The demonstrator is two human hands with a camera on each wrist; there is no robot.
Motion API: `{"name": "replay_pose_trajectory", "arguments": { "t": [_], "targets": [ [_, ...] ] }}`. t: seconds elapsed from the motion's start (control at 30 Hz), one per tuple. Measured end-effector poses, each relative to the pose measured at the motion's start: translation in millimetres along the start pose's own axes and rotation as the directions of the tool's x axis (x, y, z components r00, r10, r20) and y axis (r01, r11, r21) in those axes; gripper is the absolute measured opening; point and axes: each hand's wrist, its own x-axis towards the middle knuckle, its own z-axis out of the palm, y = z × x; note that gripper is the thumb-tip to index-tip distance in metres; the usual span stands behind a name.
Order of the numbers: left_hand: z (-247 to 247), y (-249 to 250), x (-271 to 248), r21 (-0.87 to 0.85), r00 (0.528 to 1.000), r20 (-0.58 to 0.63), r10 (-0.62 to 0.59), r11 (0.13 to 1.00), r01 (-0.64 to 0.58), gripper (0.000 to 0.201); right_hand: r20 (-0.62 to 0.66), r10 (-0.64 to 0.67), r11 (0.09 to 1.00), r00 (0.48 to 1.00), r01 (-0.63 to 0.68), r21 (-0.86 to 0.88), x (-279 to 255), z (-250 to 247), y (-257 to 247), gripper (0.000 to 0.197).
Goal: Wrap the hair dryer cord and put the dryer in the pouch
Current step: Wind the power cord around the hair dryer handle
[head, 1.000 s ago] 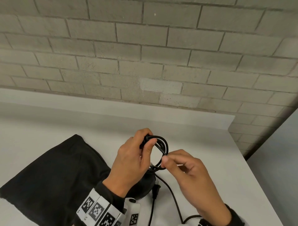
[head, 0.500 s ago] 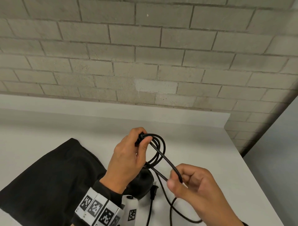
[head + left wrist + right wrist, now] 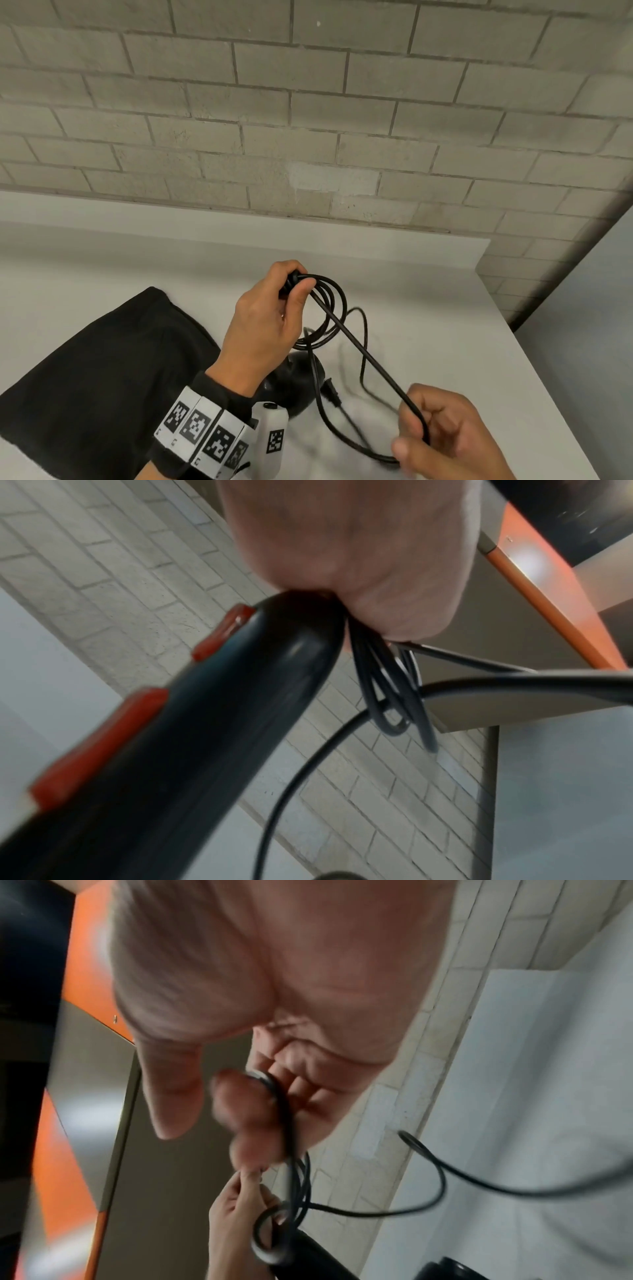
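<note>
Coiling cord [image 3: 337,310] w/ both hands, dryer [image 3: 296,383] standing on table [image 3: 428,318] beside pouch [image 3: 102,370].
Head: L hand [image 3: 265,325] is gripping handle end + loops, R hand [image 3: 442,435] is pinching the taut strand; loose slack + plug [image 3: 333,391] could be snagging. L wrist: loops [image 3: 394,696] are bunching under the fist, might be slipping out. R wrist: fingers [image 3: 246,1118] curling on cord, grip looking light.

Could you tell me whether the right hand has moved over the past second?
Yes. The right hand has pulled back toward the near edge of the table, away from the coil held by the left hand, drawing the cord out straight.
</note>
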Motion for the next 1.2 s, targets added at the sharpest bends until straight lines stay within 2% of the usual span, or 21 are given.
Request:
{"name": "replay_pose_trajectory", "arguments": {
  "t": [0.1, 0.17, 0.2, 0.23, 0.3, 0.37, 0.43, 0.53, 0.57, 0.6, 0.63, 0.67, 0.7, 0.73, 0.77, 0.87, 0.93, 1.0, 1.1, 1.17, 1.2],
  "targets": [
    [-2.4, -5.7, 4.4, -0.006, 0.998, -0.052, -0.023, 1.0, 0.022, 0.02, -0.003, 0.021, 0.974, 1.0, -0.02, 0.225, -3.8, -7.5, 23.9, 0.038],
    [-4.9, -8.0, 5.9, 0.002, 0.998, -0.048, -0.029, 1.0, 0.029, 0.019, 0.033, 0.075, 0.966, 0.997, -0.08, 0.247, -2.8, -13.1, 27.6, 0.032],
    [-5.8, -8.9, 6.2, 0.0, 0.999, -0.038, -0.033, 0.999, 0.033, 0.02, 0.086, 0.154, 0.958, 0.984, -0.17, 0.231, -6.3, -22.9, 27.2, 0.034],
    [-6.3, -9.9, 6.6, -0.006, 0.999, -0.03, -0.042, 0.999, 0.041, 0.02, 0.125, 0.215, 0.953, 0.969, -0.236, 0.191, -5.9, -39.8, 34.4, 0.033],
    [-6.9, -12.9, 7.6, -0.016, 0.998, -0.024, -0.06, 0.998, 0.06, 0.022, 0.171, 0.228, 0.974, 0.958, -0.225, -0.04, -2.9, -46.6, 36.0, 0.011],
    [-6.9, -14.5, 8.8, -0.007, 0.999, -0.004, -0.054, 0.998, 0.054, 0.021, 0.064, 0.204, 0.951, 0.977, -0.182, -0.249, -25.8, -55.4, 52.6, 0.022],
    [-5.8, -13.3, 9.7, -0.004, 0.999, 0.023, -0.046, 0.999, 0.046, 0.021, -0.022, 0.213, 0.915, 0.977, -0.207, -0.345, -46.5, -104.1, 47.2, 0.029],
    [-2.0, -11.7, 11.2, -0.022, 0.997, 0.033, -0.064, 0.998, 0.065, 0.022, -0.198, 0.133, 0.92, 0.971, -0.195, -0.34, -53.4, -102.7, 63.6, 0.023],
    [-0.7, -11.5, 11.7, -0.023, 0.997, 0.041, -0.064, 0.998, 0.065, 0.023, -0.194, 0.141, 0.94, 0.971, -0.192, -0.28, -56.5, -103.2, 65.3, 0.023],
    [0.4, -11.3, 12.2, -0.023, 0.997, 0.05, -0.06, 0.998, 0.062, 0.023, -0.157, 0.111, 0.918, 0.981, -0.162, -0.363, -65.9, -110.3, 69.4, 0.026],
    [1.2, -10.9, 12.4, -0.022, 0.997, 0.058, -0.056, 0.998, 0.057, 0.023, -0.265, 0.127, 0.897, 0.956, -0.225, -0.381, -68.1, -107.9, 69.5, 0.026],
    [2.0, -10.3, 12.5, -0.02, 0.997, 0.063, -0.052, 0.998, 0.053, 0.022, -0.44, 0.179, 0.87, 0.88, -0.35, -0.346, -72.8, -106.1, 66.9, 0.03],
    [2.9, -9.5, 12.3, -0.02, 0.997, 0.066, -0.048, 0.999, 0.05, 0.021, -0.537, 0.148, 0.857, 0.831, -0.378, -0.349, -77.5, -106.1, 66.4, 0.037],
    [4.0, -8.3, 12.0, -0.021, 0.996, 0.072, -0.044, 0.999, 0.046, 0.02, -0.563, 0.219, 0.863, 0.797, -0.427, -0.269, -80.6, -100.7, 57.9, 0.042],
    [5.2, -7.0, 11.4, -0.025, 0.996, 0.078, -0.04, 0.999, 0.042, 0.02, -0.615, 0.097, 0.861, 0.783, -0.375, -0.343, -82.7, -95.2, 58.9, 0.045],
    [7.6, -6.3, 10.6, -0.045, 0.997, 0.052, -0.054, 0.997, 0.056, 0.021, -0.708, 0.025, 0.87, 0.706, -0.363, -0.332, -70.1, -87.7, 62.3, 0.033],
    [6.6, -8.7, 11.5, -0.037, 0.998, 0.022, -0.066, 0.997, 0.067, 0.021, -0.7, -0.018, 0.828, 0.714, -0.382, -0.411, -57.3, -81.5, 67.2, 0.056],
    [4.7, -10.8, 12.3, -0.018, 0.997, 0.017, -0.074, 0.997, 0.074, 0.022, -0.677, -0.163, 0.769, 0.718, -0.338, -0.543, -39.7, -65.1, 63.8, 0.065],
    [2.0, -11.0, 11.9, -0.003, 0.996, 0.013, -0.089, 0.996, 0.089, 0.024, -0.482, -0.428, 0.726, 0.764, -0.026, -0.687, -7.3, -24.2, 37.8, 0.034],
    [1.5, -9.2, 9.9, -0.003, 0.996, 0.017, -0.088, 0.996, 0.088, 0.024, -0.354, -0.398, 0.778, 0.846, 0.107, -0.62, 13.2, 11.8, 15.4, 0.017],
    [1.8, -8.0, 8.8, -0.005, 0.996, 0.02, -0.083, 0.997, 0.083, 0.024, -0.311, -0.319, 0.831, 0.895, 0.107, -0.546, 22.7, 28.0, 7.7, 0.013]
  ]
}}
